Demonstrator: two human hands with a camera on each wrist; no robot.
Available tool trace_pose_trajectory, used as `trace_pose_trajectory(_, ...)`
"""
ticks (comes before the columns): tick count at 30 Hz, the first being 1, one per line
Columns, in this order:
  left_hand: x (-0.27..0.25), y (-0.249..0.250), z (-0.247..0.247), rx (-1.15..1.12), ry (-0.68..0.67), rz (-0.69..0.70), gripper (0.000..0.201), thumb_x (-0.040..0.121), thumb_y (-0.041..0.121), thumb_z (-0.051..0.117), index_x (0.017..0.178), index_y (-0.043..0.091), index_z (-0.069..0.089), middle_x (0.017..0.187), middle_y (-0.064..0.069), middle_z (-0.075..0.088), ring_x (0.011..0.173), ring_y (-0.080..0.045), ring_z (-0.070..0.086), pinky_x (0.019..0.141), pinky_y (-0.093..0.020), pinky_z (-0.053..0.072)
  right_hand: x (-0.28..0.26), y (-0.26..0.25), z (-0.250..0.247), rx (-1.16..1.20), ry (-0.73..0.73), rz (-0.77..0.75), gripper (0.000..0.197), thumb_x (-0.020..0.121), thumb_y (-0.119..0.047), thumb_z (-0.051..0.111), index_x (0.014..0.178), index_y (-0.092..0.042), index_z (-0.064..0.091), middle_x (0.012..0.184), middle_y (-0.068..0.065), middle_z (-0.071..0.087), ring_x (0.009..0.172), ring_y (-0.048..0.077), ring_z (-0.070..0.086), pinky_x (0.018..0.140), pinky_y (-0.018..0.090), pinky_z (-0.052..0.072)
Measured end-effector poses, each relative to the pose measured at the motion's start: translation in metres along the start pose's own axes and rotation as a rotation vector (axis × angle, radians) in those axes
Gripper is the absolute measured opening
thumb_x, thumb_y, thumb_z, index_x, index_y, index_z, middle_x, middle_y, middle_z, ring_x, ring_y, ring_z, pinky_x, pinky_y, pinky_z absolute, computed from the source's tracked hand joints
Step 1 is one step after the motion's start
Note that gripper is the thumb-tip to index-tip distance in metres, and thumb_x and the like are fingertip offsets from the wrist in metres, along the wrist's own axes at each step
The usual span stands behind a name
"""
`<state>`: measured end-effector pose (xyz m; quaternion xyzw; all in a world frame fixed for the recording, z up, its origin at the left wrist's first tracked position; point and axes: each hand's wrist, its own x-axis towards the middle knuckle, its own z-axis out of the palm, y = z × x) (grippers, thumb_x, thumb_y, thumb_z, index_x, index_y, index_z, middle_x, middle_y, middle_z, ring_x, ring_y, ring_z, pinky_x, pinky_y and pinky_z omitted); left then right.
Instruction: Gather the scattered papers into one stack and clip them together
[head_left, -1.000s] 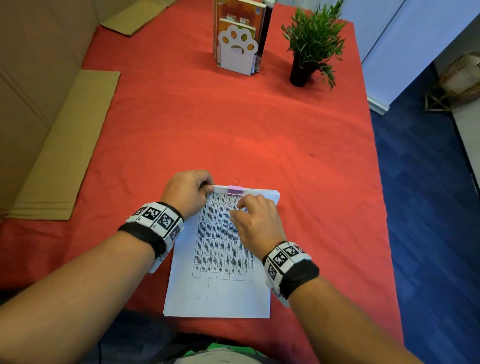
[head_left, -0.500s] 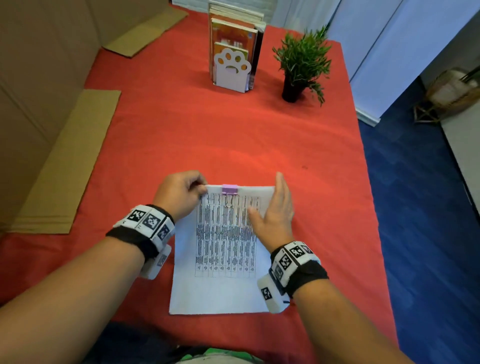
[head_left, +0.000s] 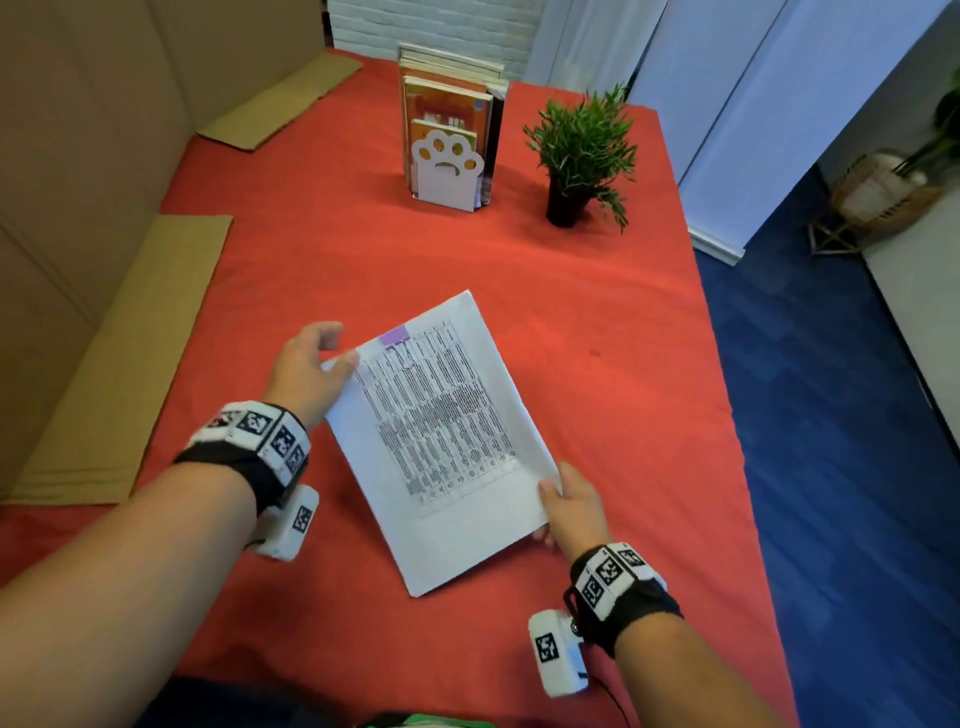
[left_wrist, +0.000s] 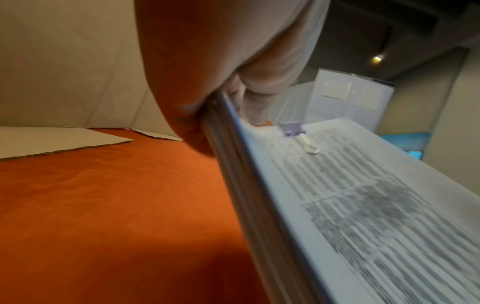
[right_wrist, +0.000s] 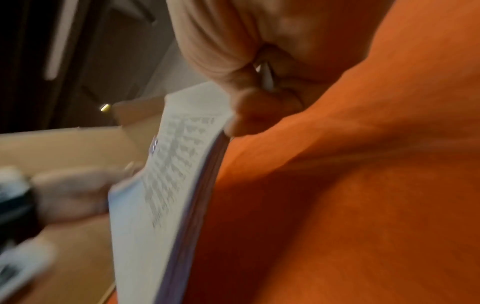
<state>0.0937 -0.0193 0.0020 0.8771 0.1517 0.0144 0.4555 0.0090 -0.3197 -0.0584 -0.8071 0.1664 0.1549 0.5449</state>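
Observation:
A stack of white printed papers (head_left: 441, 436) is held above the red tablecloth, turned so its top edge points to the upper right. A purple binder clip (head_left: 393, 336) sits on that top edge, its wire handle folded onto the page (left_wrist: 307, 145). My left hand (head_left: 311, 371) pinches the stack's upper left corner, thumb on top (left_wrist: 262, 86). My right hand (head_left: 569, 512) pinches the lower right edge between thumb and fingers (right_wrist: 249, 107). The paper stack (left_wrist: 337, 205) shows several sheets along its side (right_wrist: 166, 185).
On the red table (head_left: 597, 389) stand a white paw-shaped book holder (head_left: 447, 171) with books and a small potted plant (head_left: 579, 156) at the far end. Cardboard sheets (head_left: 119, 353) lie along the left side. The table's right edge drops to blue floor (head_left: 831, 467).
The stack lay flat and square on the table; now both hands have lifted and rotated it clockwise. My right hand moved from the top right edge down to the lower right edge.

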Motion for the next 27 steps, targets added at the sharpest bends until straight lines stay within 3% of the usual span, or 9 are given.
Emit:
trace_pose_trajectory(1,-0.006,-0.005,0.008,0.096,-0.047,-0.006,0.050,0.088,0.020,0.062,0.134,0.012,0.046,0.137,-0.016,0.047,0.129,-0.029,0.042,0.106,-0.036,0.032,0.006,0.001,-0.005,-0.008,0.049,0.015,0.024,0.094,-0.004,0.040,0.080,-0.020,0.050,0.059,0.011,0.049,0.026,0.007,0.041,0.028,0.020,0.033)
trace_pose_trajectory(3,-0.022,-0.016,0.024,0.223,-0.160,-0.020,0.082,0.082,0.027,0.068,0.147,0.007,0.022,0.155,-0.016,0.024,0.145,-0.028,0.018,0.116,-0.034,0.016,0.019,0.004,-0.017,-0.049,0.123,0.047,0.018,0.093,-0.003,0.042,0.083,-0.014,0.052,0.058,0.008,0.047,0.024,0.004,0.038,0.029,0.020,0.033)
trace_pose_trajectory(7,-0.066,-0.048,0.045,0.538,-0.371,-0.140,0.115,0.065,0.044,0.078,0.151,0.025,0.005,0.161,-0.009,0.000,0.148,-0.031,0.005,0.116,-0.053,0.019,0.049,0.005,-0.043,-0.111,0.231,0.157,0.016,0.090,-0.004,0.042,0.099,0.001,0.054,0.057,0.008,0.046,0.027,0.013,0.042,0.025,0.015,0.028)
trace_pose_trajectory(12,-0.104,-0.062,0.045,0.754,-0.499,-0.267,0.116,0.065,0.042,0.079,0.148,0.039,-0.003,0.159,0.004,-0.018,0.147,-0.032,-0.004,0.103,-0.067,0.030,0.086,-0.003,-0.059,-0.047,0.267,0.274,0.019,0.092,-0.005,0.036,0.104,0.000,0.050,0.059,0.010,0.046,0.013,0.005,0.032,0.023,0.009,0.023)
trace_pose_trajectory(18,-0.105,-0.070,0.046,0.753,-0.468,-0.246,0.115,0.068,0.039,0.078,0.148,0.040,-0.005,0.158,0.006,-0.021,0.147,-0.031,-0.007,0.101,-0.067,0.032,0.130,-0.017,-0.059,0.089,0.329,0.243,0.037,0.089,0.005,0.028,0.117,0.009,0.054,0.059,0.013,0.053,0.023,0.008,0.048,0.025,0.014,0.037)
trace_pose_trajectory(20,-0.106,-0.070,0.047,0.772,-0.467,-0.246,0.115,0.068,0.039,0.077,0.148,0.040,-0.005,0.158,0.006,-0.021,0.147,-0.031,-0.007,0.101,-0.067,0.032,0.136,-0.026,-0.061,0.191,0.291,0.298,0.036,0.092,0.007,0.031,0.123,0.007,0.050,0.065,0.011,0.053,0.043,0.017,0.056,0.035,0.022,0.049)
trace_pose_trajectory(23,-0.106,-0.070,0.047,0.755,-0.447,-0.247,0.115,0.068,0.040,0.077,0.148,0.040,-0.005,0.158,0.006,-0.021,0.147,-0.030,-0.007,0.102,-0.066,0.033,0.143,-0.031,-0.067,0.168,0.227,0.303,0.038,0.092,0.007,0.043,0.130,0.008,0.042,0.077,0.009,0.054,0.064,0.018,0.056,0.057,0.026,0.055)
trace_pose_trajectory(25,-0.106,-0.068,0.047,0.769,-0.457,-0.256,0.115,0.068,0.041,0.077,0.147,0.041,-0.005,0.158,0.006,-0.021,0.147,-0.030,-0.007,0.102,-0.065,0.033,0.140,-0.032,-0.065,-0.023,0.293,0.272,0.042,0.086,0.001,0.056,0.127,0.004,0.047,0.102,0.018,0.062,0.085,0.027,0.062,0.079,0.035,0.056)
trace_pose_trajectory(27,-0.109,-0.065,0.046,0.773,-0.474,-0.264,0.115,0.067,0.043,0.076,0.147,0.041,-0.006,0.158,0.006,-0.021,0.147,-0.031,-0.006,0.102,-0.064,0.034,0.132,-0.026,-0.064,-0.260,0.344,0.274,0.044,0.080,-0.002,0.062,0.123,0.003,0.050,0.123,0.022,0.056,0.108,0.034,0.057,0.095,0.038,0.048)
